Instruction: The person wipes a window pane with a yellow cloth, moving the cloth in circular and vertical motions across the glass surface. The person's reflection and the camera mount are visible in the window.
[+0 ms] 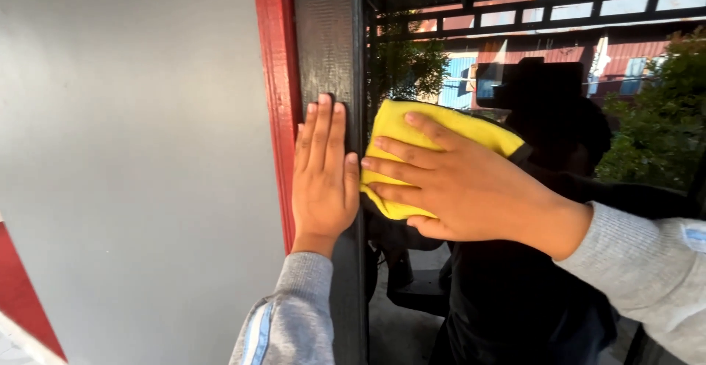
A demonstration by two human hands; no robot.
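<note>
1. A yellow cloth [412,133] is pressed flat against the glass [647,210] by the right hand [456,188], just beside the black frame [331,48]; the fingers are spread open over it, not clenched.
2. The left hand [323,174] is laid open and flat on the frame, fingers together and pointing up, holding nothing.
3. A red strip [276,63] is seen on the far side of the frame from the glass, and beyond it a grey wall [132,151].
4. The cloth could probably slip down the glass, as it is held only by palm pressure and not gripped.
5. Streaks could be left near the frame, where the folded edge bunches.
6. The left fingertips could be nipped if the pane is a sliding one; this cannot be told.
7. The cloth looks soft, napped and folded; the glass is smooth, dark and mirror-like, with trees and buildings reflected in it; the frame is faintly grained, the wall matt.
</note>
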